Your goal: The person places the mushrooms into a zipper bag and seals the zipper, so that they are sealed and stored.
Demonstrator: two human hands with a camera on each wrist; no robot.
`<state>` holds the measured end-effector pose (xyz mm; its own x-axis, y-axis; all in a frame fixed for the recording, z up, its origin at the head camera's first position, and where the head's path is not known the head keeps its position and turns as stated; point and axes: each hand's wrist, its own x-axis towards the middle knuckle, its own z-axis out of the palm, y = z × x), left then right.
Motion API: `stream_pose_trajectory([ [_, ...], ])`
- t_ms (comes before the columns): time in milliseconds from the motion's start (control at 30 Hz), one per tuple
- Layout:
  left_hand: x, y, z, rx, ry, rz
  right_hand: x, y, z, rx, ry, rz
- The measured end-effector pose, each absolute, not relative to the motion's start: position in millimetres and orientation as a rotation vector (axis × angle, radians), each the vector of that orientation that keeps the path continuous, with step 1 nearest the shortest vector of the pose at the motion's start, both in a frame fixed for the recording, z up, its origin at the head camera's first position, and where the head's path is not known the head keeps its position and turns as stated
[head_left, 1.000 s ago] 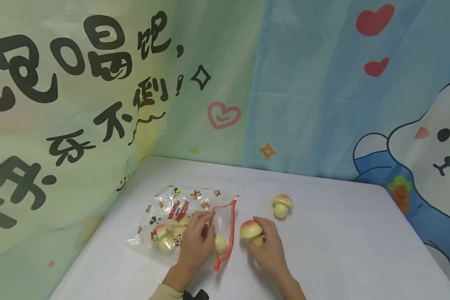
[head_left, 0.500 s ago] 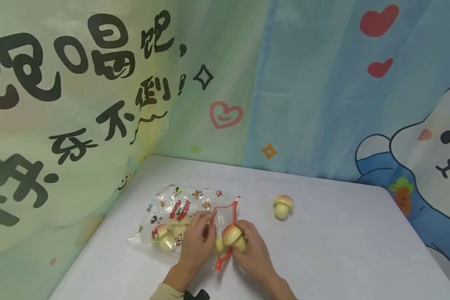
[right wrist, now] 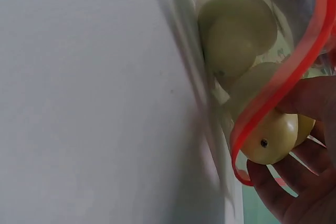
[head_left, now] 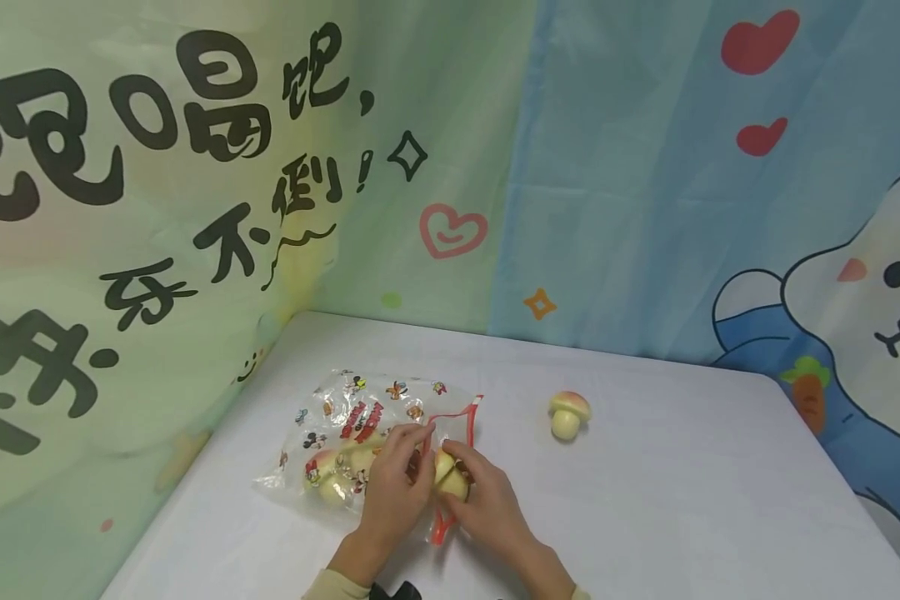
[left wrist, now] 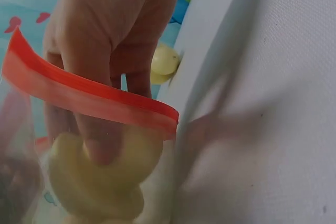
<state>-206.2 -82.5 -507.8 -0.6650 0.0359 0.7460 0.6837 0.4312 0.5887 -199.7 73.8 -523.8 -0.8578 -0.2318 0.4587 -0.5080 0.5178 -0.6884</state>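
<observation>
A clear zip bag [head_left: 307, 421] with cartoon prints and a red zip edge [head_left: 471, 423] lies with its mouth toward the right. My left hand [head_left: 393, 487] pinches the bag by the near lip of its mouth. With thumb and fingers, my right hand [head_left: 491, 508] holds a toy mushroom [head_left: 453, 483] in the mouth. The left wrist view shows that mushroom [left wrist: 105, 169] behind the red strip, fingers around it. In the right wrist view the mushroom's round stem [right wrist: 270, 137] lies at the opening. Several mushrooms [head_left: 333, 483] are inside, partly covered by my left hand.
Another mushroom [head_left: 567, 417], with a yellow-pink cap and pale stem, stands on the white table [head_left: 682, 483] to the right of the bag. A printed cloth backdrop [head_left: 607, 208] rises behind the table and along its left side.
My right hand has carried the mushroom leftward from beside the bag into its mouth. My left hand has kept its grip on the lip, almost still.
</observation>
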Motion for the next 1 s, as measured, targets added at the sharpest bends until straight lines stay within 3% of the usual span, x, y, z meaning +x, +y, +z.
stream_pose_trajectory([
  [600,-211.7,-78.1,-503.8,-0.618,-1.965,-1.170,-208.3,64.9,-534.7,0.628,-2.473,1.434],
  [1000,-208.5,-82.4,-510.0,-0.599,-2.017,-1.248,-205.6,77.0,-526.8,0.383,-2.357,1.662],
])
